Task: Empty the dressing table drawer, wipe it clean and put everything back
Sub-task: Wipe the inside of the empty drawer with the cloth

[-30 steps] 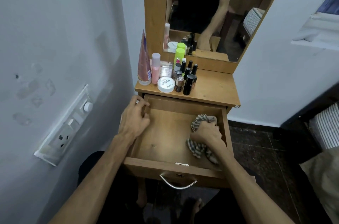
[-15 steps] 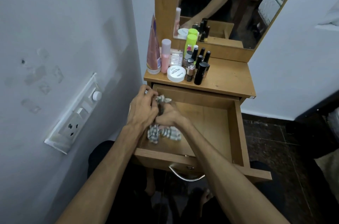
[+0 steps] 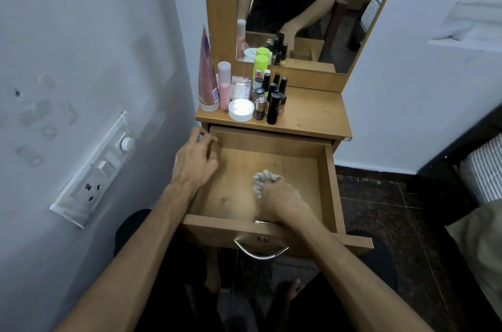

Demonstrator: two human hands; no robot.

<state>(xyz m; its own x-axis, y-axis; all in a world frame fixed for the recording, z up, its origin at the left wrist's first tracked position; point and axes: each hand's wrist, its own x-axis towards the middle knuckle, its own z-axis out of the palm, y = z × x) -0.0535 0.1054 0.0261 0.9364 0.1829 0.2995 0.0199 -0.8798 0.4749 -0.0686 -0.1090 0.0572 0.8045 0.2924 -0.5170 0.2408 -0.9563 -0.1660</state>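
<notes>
The wooden drawer [image 3: 332,185] of the dressing table is pulled out, and only a cloth lies inside it. My right hand [image 3: 282,200] presses a striped grey-white cloth [image 3: 262,179] onto the drawer floor near the front middle; it looks blurred. My left hand [image 3: 195,160] rests on the drawer's left wall near the back corner, fingers curled over the edge. On the table top [image 3: 312,114] stand a pink tube [image 3: 207,81], a pink bottle [image 3: 224,84], a white round jar [image 3: 241,109], a green-capped bottle [image 3: 260,65] and several dark bottles [image 3: 274,106].
A white wall with a switch and socket panel [image 3: 95,171] runs close on the left. A mirror [image 3: 304,5] rises behind the table top. A metal handle [image 3: 260,251] hangs on the drawer front. Dark tiled floor [image 3: 380,201] and striped bedding [image 3: 486,168] lie to the right.
My right hand has carried the cloth from the drawer's left side, by my left hand, back toward the front middle. My left hand's fingers have loosened on the left wall.
</notes>
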